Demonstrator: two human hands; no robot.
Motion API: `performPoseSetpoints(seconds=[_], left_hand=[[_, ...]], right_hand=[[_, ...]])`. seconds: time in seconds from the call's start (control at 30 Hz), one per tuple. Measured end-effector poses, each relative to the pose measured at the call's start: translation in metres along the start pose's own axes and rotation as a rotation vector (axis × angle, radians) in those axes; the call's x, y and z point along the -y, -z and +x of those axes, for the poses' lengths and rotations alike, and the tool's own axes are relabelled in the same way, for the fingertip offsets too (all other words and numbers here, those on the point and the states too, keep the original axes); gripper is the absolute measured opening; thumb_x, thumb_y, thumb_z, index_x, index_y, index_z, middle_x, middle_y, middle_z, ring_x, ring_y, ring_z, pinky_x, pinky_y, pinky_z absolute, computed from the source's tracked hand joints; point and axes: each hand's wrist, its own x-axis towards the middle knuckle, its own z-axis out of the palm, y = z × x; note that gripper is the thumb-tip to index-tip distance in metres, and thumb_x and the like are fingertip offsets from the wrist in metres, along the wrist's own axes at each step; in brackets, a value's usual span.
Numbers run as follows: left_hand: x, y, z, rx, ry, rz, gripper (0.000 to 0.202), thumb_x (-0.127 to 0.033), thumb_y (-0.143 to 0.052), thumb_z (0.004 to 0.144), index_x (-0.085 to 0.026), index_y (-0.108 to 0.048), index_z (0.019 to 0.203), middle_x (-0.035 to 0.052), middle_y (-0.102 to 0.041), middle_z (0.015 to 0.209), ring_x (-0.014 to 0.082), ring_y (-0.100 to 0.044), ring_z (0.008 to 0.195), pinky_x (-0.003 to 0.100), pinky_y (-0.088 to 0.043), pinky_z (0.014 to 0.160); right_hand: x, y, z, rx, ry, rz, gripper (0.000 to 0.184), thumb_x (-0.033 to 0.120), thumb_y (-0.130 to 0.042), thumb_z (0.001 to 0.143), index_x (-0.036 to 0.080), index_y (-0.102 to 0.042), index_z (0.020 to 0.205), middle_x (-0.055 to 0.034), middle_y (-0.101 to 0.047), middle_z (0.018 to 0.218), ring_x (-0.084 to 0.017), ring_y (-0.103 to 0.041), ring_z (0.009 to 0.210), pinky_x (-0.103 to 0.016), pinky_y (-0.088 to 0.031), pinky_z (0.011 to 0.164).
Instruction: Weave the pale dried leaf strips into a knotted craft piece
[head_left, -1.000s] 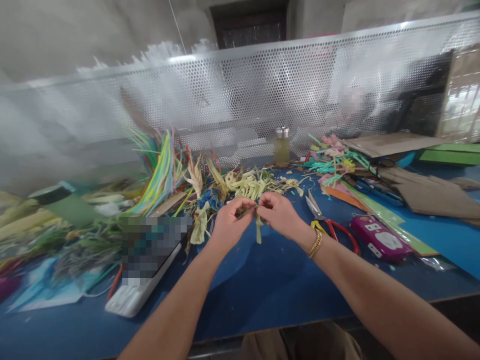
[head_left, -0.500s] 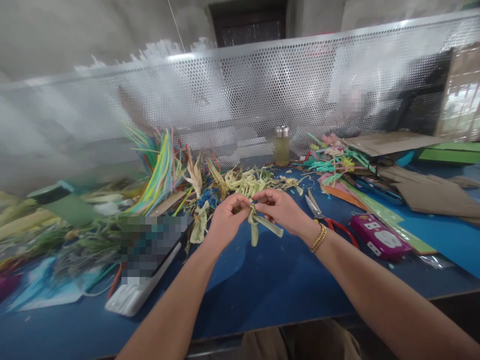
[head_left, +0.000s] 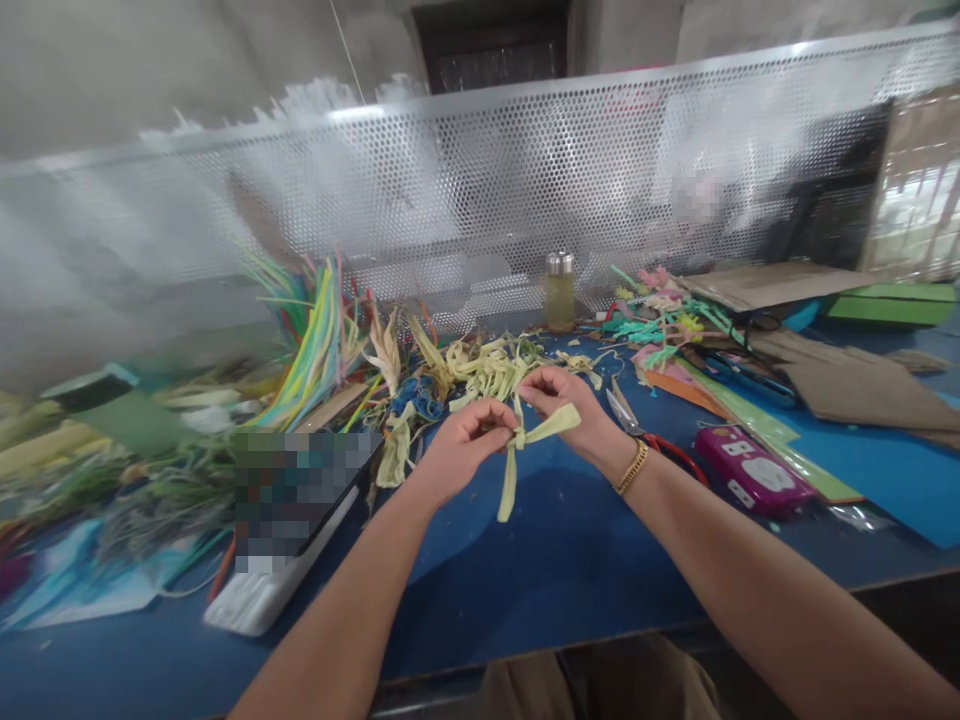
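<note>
Over the table's middle, a pale green knotted strip that looks like corn husk (head_left: 555,424) spans both hands. My left hand (head_left: 466,442) is closed in a pinch on it beside the knot. Higher up, my right hand (head_left: 564,402) pinches the strip's upper part between thumb and fingers; a gold bracelet circles that wrist. One loose end hangs down, another points right beneath the right hand. Just behind the hands lies a heap of similar pale husk strips (head_left: 484,365). Scissors with red handles (head_left: 624,410) rest right of my right hand.
Left on the blue table (head_left: 480,600) are a tilted phone or tablet on a white stand (head_left: 255,610), colourful stems (head_left: 319,330) and a green cup (head_left: 112,410). A bottle (head_left: 559,295) stands behind. At right lie a purple device (head_left: 750,475) and cardboard (head_left: 862,385).
My hands have moved slightly apart, the right one up from the left. The knot now shows between them, and one loose end has swung up to the right.
</note>
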Motion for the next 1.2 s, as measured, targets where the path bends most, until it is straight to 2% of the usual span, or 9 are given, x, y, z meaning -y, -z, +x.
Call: performPoseSetpoints(seconds=[0.1, 0.23, 0.43, 0.53, 0.6, 0.73, 0.9, 1.0, 1.2], left_hand=[[-0.001, 0.0, -0.001, 0.049, -0.013, -0.006, 0.008, -0.023, -0.057, 0.083, -0.017, -0.061, 0.085, -0.0012, -0.053, 0.072, 0.0099, -0.048, 0.064, 0.023, -0.037, 0.061], [-0.003, -0.003, -0.002, 0.013, -0.011, 0.009, 0.018, -0.03, -0.068, 0.076, -0.017, -0.059, 0.084, -0.0013, -0.054, 0.075, 0.0108, -0.049, 0.068, 0.024, -0.039, 0.064], [0.007, -0.003, 0.004, -0.295, -0.026, 0.103, 0.032, -0.034, -0.076, 0.067, -0.018, -0.056, 0.085, -0.0011, -0.057, 0.079, 0.0119, -0.052, 0.072, 0.025, -0.041, 0.068], [0.012, -0.001, 0.008, -0.44, -0.019, 0.08, 0.037, -0.037, -0.076, 0.066, -0.018, -0.056, 0.09, 0.0003, -0.059, 0.084, 0.0127, -0.054, 0.075, 0.026, -0.042, 0.07], [0.013, 0.0, 0.008, -0.47, 0.014, 0.045, 0.039, -0.038, -0.078, 0.064, -0.017, -0.059, 0.092, 0.0005, -0.06, 0.083, 0.013, -0.055, 0.075, 0.026, -0.042, 0.071], [0.009, -0.001, 0.007, -0.375, 0.169, -0.218, 0.039, -0.046, -0.075, 0.066, -0.017, -0.064, 0.089, 0.0019, -0.064, 0.077, 0.0144, -0.058, 0.071, 0.026, -0.044, 0.068], [0.008, 0.004, 0.006, -0.145, 0.465, -0.546, 0.05, -0.064, -0.059, 0.074, -0.015, -0.066, 0.08, 0.0074, -0.067, 0.072, 0.0175, -0.061, 0.064, 0.028, -0.047, 0.059], [0.01, 0.003, 0.006, -0.08, 0.441, -0.553, 0.041, -0.053, -0.068, 0.072, -0.015, -0.067, 0.085, 0.0064, -0.067, 0.076, 0.0156, -0.061, 0.066, 0.025, -0.047, 0.058], [0.011, 0.001, 0.007, -0.17, 0.378, -0.459, 0.026, -0.036, -0.077, 0.067, -0.015, -0.066, 0.076, 0.0023, -0.065, 0.069, 0.0099, -0.058, 0.059, 0.019, -0.041, 0.05]], right_hand=[[0.002, 0.002, -0.001, -0.065, -0.001, 0.062, 0.022, 0.039, -0.065, 0.075, 0.018, -0.059, 0.076, 0.0025, -0.051, 0.064, -0.01, -0.043, 0.056, -0.025, -0.036, 0.053], [0.005, 0.002, -0.002, -0.041, -0.048, 0.221, 0.025, 0.04, -0.069, 0.072, 0.019, -0.057, 0.075, 0.0037, -0.049, 0.063, -0.008, -0.041, 0.052, -0.025, -0.035, 0.05], [0.013, -0.004, -0.005, -0.055, -0.262, 0.369, 0.026, 0.024, -0.066, 0.069, 0.021, -0.06, 0.094, -0.0032, -0.064, 0.085, -0.012, -0.056, 0.064, -0.026, -0.043, 0.055], [0.015, -0.007, -0.009, 0.073, -0.23, 0.309, 0.03, 0.015, -0.063, 0.063, 0.021, -0.063, 0.092, -0.0015, -0.065, 0.083, -0.013, -0.056, 0.069, -0.025, -0.042, 0.057], [0.015, -0.008, -0.009, 0.108, -0.167, 0.289, 0.022, 0.019, -0.065, 0.065, 0.02, -0.065, 0.087, -0.0002, -0.063, 0.077, -0.012, -0.055, 0.068, -0.025, -0.041, 0.06], [0.009, -0.005, -0.007, 0.008, -0.148, 0.256, 0.018, 0.035, -0.068, 0.072, 0.018, -0.062, 0.075, 0.0007, -0.059, 0.067, -0.011, -0.052, 0.062, -0.027, -0.041, 0.061], [0.005, -0.005, -0.005, 0.082, -0.14, 0.297, 0.017, 0.034, -0.071, 0.073, 0.019, -0.063, 0.074, 0.0014, -0.061, 0.071, -0.01, -0.053, 0.065, -0.027, -0.042, 0.066], [0.008, -0.008, -0.008, 0.148, -0.091, 0.317, 0.017, 0.035, -0.071, 0.073, 0.019, -0.064, 0.074, 0.0012, -0.062, 0.071, -0.012, -0.055, 0.068, -0.029, -0.044, 0.071], [0.011, -0.01, -0.01, 0.171, -0.081, 0.276, 0.021, 0.039, -0.072, 0.072, 0.018, -0.066, 0.074, 0.0, -0.064, 0.073, -0.012, -0.055, 0.07, -0.03, -0.044, 0.074]])
